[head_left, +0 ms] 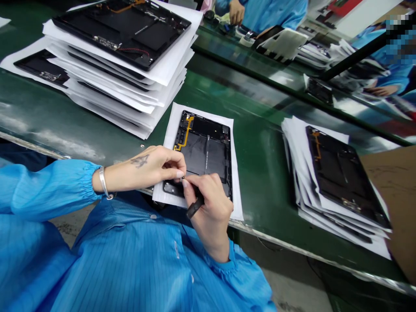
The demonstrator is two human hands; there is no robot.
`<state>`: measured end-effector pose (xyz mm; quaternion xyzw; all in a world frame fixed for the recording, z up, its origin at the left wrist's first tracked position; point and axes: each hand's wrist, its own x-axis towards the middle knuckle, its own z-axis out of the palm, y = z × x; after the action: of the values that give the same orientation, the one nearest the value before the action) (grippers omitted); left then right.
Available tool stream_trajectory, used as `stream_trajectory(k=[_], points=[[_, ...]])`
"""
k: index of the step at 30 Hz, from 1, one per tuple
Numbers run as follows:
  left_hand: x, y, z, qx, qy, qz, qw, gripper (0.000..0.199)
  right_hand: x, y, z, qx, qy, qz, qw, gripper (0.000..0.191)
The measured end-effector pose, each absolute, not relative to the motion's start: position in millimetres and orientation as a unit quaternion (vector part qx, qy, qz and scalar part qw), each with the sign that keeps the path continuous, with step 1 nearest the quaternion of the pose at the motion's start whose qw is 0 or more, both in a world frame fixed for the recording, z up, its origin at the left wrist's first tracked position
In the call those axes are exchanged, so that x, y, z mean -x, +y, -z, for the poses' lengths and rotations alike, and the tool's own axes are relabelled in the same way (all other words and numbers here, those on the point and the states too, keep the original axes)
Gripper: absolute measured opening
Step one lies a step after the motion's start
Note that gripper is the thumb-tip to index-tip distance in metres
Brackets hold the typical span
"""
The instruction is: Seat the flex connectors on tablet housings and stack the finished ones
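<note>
A black tablet housing (212,149) with an orange flex cable (186,138) lies on a sheet of white paper (237,208) in front of me. Over its near left corner my left hand (162,167) pinches with thumb and forefinger. My right hand (211,197) meets it there, its fingertips closed as well. Between the fingertips is a tiny dark piece (182,177), too small to name. A black curved tool (195,207) is tucked in my right hand; its kind is not clear, as the fingers cover most of it.
A tall stack of housings layered with white paper (169,93) stands at the left on the green bench (260,173). A lower stack (305,195) is at the right, beside a cardboard box (396,186). Across the bench, a co-worker's hand (236,12) is visible.
</note>
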<state>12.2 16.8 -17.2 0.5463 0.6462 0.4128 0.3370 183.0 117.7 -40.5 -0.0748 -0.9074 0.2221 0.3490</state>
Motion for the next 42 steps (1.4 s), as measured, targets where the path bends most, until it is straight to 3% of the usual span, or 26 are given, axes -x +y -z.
stream_trajectory(k=[10,19,28,42], points=[[-25,4,6,-0.575,0.686,-0.376,0.239,0.018,-183,117,43,0.079,-0.908,-0.198,0.36,0.012],[-23,11,10,-0.525,0.682,-0.405,0.308,0.016,-183,117,42,0.071,-0.907,-0.203,0.363,0.012],[-24,9,11,-0.544,0.693,-0.392,0.264,0.017,-183,117,42,0.072,-0.904,-0.213,0.363,0.012],[-27,7,9,-0.53,0.695,-0.4,0.278,0.018,-183,116,42,0.078,-0.904,-0.213,0.362,0.013]])
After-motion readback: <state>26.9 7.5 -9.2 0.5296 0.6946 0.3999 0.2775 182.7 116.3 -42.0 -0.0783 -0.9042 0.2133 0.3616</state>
